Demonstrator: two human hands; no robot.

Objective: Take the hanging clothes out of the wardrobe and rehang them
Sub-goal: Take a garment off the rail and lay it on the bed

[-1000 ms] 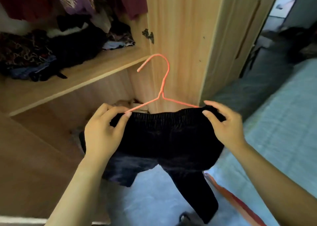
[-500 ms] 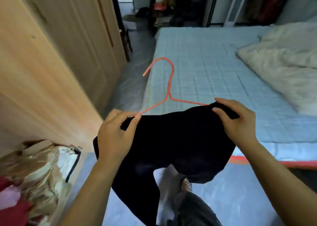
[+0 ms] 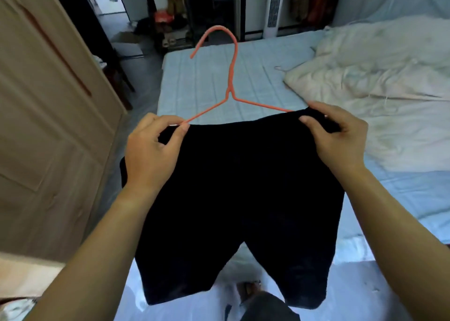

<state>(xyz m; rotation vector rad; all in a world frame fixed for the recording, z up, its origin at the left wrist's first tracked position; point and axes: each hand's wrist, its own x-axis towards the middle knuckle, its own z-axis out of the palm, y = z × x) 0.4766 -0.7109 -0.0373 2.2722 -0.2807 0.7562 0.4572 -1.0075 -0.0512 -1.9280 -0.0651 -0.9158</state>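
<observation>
- While the person holds it up in front of them, the black trousers [image 3: 238, 199] are out of the wardrobe, draped on the orange hanger [image 3: 231, 89] above the floor at the edge of the bed [image 3: 207, 77].
- Left hand [image 3: 151, 150]: thumb and forefinger pinch the left end of the waistband, right where the hanger wire goes into the cloth.
- Right hand [image 3: 338, 140]: fingers curl over the right end of the waistband, thumb on the near side. I can't tell whether the wire is in that grip too.
- The hands are well apart, one clamped on each end, with the cloth stretched between them.
- Key geometry: the long axis runs left to right across the person, right end slightly higher in the frame.
- The hook rises from roughly midway between the hands and points up and away, its open end facing left.
- Both trouser legs hang down toward the person's foot [image 3: 248, 289].
- Neither hand is nearer, since each owns one end. The hook is within reach of either, but taking it means freeing an end.
- The bed is straight ahead, with the rumpled quilt [image 3: 377, 89] on its right. The wardrobe door [image 3: 48, 125] is on the left.
- My guess at the step: carry to the bed, then strip the trousers off and rehang them.
- Risk: if one end is released in mid-air, the wire tips and the cloth likely slides off the low side.
</observation>
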